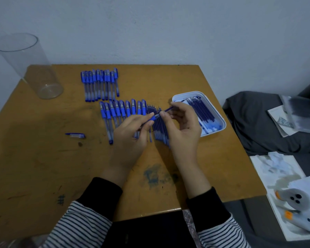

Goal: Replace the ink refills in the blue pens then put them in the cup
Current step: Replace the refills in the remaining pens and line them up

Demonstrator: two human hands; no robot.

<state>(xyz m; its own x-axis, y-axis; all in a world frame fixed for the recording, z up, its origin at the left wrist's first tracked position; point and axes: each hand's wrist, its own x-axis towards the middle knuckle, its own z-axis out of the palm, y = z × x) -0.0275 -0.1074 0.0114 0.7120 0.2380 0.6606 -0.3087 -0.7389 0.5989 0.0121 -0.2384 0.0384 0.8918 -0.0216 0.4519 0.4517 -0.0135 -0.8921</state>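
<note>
the left hand (131, 138) grips one blue pen (152, 118) by its grip section, fingers curled round the barrel, above the middle of the desk (43, 167). the right hand (184, 126) pinches a dark refill (168, 109) between thumb and fingertips. the refill sticks out of the barrel's open end toward the white tray (221, 122). whether it is going in or coming out cannot be told. a loose cap (75, 135) and a small tip piece (80, 144) lie apart on the desk to the left.

the clear cup (21, 56) at the far left corner holds nothing, so i judge that no pen is finished. capped pens lie in a back row (100, 85) and a front row (122, 111), the latter partly under the hands. loose refills (159, 133) lie beside the front row, and more sit in the tray. nearly all the work is left: this pen wants closing and capping, then every other pen its turn.
</note>
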